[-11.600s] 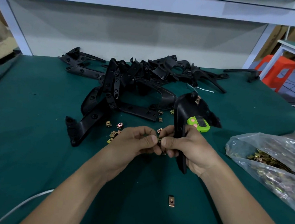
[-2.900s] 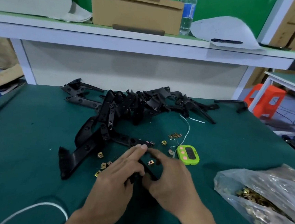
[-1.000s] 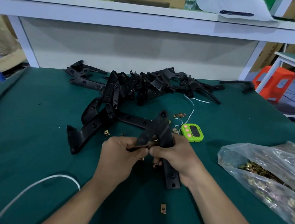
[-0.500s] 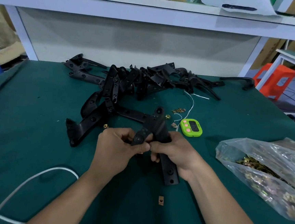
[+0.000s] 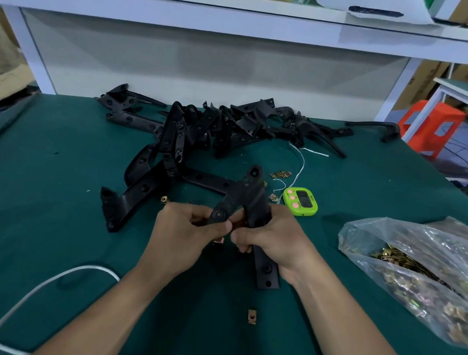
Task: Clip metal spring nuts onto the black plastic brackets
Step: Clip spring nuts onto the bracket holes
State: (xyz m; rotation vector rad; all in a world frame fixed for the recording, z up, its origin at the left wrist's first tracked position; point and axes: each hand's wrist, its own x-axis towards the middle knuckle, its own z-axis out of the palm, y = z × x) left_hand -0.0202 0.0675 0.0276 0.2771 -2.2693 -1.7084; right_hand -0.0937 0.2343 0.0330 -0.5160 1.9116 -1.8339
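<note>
Black plastic bracket (image 5: 249, 198) gripped between left hand (image 5: 185, 232) and right hand (image 5: 274, 237).

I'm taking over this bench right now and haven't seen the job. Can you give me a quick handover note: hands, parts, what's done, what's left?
Left hand: grips the short arm of the held bracket.
Right hand: grips its long arm.
Supplies: bag of spring nuts on the right of the table; one loose nut between the forearms; more loose nuts beside the green timer.
Done: unclear. The fingers hide whether a nut is on the held bracket.
Left: finish this one, then work through the pile of brackets at the back.
</note>
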